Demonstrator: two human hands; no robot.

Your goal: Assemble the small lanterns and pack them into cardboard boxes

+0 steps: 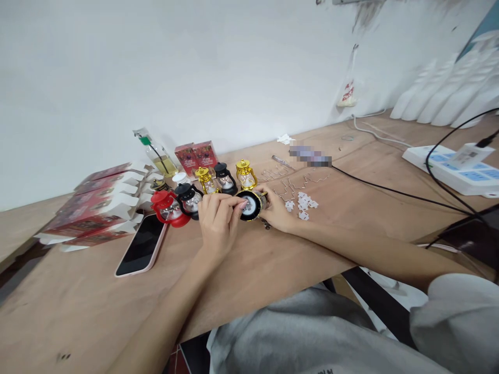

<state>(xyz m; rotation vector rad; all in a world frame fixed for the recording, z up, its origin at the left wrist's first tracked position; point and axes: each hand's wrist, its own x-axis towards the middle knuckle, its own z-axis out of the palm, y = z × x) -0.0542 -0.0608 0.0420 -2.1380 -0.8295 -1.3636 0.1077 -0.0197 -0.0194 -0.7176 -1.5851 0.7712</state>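
A small black and gold toy lantern [251, 204] lies on its side between my two hands, its round base turned towards me. My left hand [218, 221] is closed, its fingertips pinching at the lantern's base. My right hand [277, 209] wraps around the lantern's body from the right and holds it. Behind them stand several finished little lanterns: a red one [167, 209], a black one [187, 198], a gold one [205, 179], another black one [225, 178] and another gold one [246, 174]. Small white plastic pieces [302, 201] and bent wire handles [290, 184] lie just right of my right hand.
A phone [142, 245] lies face up at the left on the wooden table [273, 259]. Stacked red and white boxes [97, 205], a clear bottle [158, 153] and two red cartons [196, 155] stand behind. A white power strip [452, 169] with black cables sits at the right.
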